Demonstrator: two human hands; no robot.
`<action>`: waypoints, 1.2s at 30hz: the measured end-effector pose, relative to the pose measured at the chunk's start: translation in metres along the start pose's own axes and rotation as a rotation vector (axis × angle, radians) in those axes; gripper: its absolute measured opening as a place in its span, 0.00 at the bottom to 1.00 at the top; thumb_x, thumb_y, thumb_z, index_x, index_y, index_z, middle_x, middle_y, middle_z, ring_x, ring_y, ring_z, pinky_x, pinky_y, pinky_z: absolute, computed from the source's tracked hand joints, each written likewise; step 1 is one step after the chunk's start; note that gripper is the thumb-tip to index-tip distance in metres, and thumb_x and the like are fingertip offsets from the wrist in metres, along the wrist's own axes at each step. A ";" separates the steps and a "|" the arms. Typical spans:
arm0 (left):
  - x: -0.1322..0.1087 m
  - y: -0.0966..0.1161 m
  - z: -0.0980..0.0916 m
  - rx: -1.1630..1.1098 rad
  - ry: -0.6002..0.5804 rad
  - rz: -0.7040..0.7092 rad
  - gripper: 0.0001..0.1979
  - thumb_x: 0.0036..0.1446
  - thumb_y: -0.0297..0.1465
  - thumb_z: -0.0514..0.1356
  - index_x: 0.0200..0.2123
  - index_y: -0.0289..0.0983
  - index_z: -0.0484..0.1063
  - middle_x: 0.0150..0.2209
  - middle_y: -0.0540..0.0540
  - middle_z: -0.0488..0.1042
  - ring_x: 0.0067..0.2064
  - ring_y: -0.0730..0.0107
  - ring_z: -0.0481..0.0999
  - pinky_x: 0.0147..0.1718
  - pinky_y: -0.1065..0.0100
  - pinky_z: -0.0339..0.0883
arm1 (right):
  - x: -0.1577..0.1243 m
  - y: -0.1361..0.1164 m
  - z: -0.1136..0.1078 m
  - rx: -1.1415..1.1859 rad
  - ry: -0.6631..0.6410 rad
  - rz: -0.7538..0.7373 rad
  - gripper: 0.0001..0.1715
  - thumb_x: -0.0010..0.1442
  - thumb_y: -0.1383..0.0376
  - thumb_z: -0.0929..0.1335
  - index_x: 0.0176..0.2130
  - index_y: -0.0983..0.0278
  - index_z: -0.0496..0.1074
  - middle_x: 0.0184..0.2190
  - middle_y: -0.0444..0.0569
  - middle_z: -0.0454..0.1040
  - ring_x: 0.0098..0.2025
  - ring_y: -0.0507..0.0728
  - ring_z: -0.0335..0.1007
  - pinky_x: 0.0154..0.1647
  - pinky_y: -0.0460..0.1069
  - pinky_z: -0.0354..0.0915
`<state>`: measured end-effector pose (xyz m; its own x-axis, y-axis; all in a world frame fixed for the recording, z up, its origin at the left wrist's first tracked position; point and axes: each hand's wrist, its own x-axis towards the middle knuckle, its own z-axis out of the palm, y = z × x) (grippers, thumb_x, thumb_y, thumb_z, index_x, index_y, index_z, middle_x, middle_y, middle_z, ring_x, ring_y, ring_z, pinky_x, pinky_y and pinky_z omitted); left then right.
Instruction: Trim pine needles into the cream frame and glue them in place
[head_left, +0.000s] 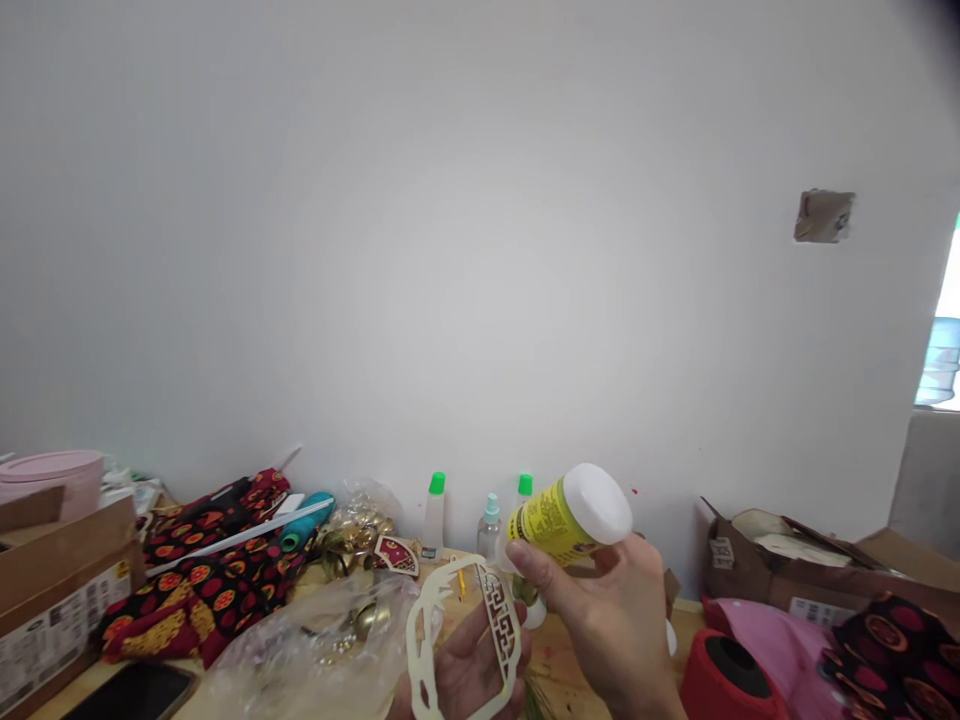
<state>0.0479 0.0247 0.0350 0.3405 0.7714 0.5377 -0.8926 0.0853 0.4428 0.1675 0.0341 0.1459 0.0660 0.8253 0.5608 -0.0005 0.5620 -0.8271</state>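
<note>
In the head view my left hand is closed around a pale, flat openwork frame with rounded corners and a cut-out lattice strip along its right side. My right hand grips a white plastic bottle with a yellow label. It is tilted, its broad white end up to the right and its other end slanting down toward the frame. That lower end is partly hidden by my thumb. Behind the hands stand a white bottle with a green cap and a small clear bottle.
On the wooden table lie a plastic bag, brass-coloured pieces, patterned fabric and a phone. Cardboard boxes stand at the left and right. A red spool sits at the front right. A wall rises behind.
</note>
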 end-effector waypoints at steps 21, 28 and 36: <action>0.001 0.009 -0.002 0.007 -0.185 -0.053 0.35 0.43 0.46 0.57 0.53 0.32 0.59 0.52 0.39 0.66 0.53 0.60 0.63 0.46 0.70 0.61 | -0.001 -0.006 -0.001 0.058 -0.008 0.041 0.11 0.35 0.63 0.73 0.22 0.65 0.73 0.21 0.48 0.77 0.23 0.58 0.72 0.23 0.48 0.69; -0.001 0.010 -0.006 0.039 -0.200 -0.039 0.36 0.45 0.48 0.54 0.53 0.30 0.58 0.53 0.38 0.65 0.53 0.60 0.63 0.48 0.69 0.60 | 0.000 -0.005 -0.003 0.010 -0.057 0.057 0.11 0.36 0.63 0.72 0.23 0.66 0.73 0.21 0.49 0.77 0.24 0.60 0.72 0.24 0.49 0.68; 0.000 0.014 0.001 0.019 -0.176 -0.038 0.37 0.44 0.48 0.55 0.53 0.30 0.59 0.52 0.39 0.66 0.52 0.62 0.64 0.48 0.72 0.59 | 0.000 -0.006 -0.004 0.001 -0.079 0.026 0.11 0.37 0.63 0.72 0.24 0.67 0.73 0.21 0.49 0.77 0.24 0.59 0.72 0.24 0.48 0.68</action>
<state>0.0363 0.0253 0.0420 0.4222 0.6452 0.6368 -0.8727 0.0994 0.4780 0.1713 0.0305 0.1510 -0.0125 0.8413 0.5404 -0.0022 0.5404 -0.8414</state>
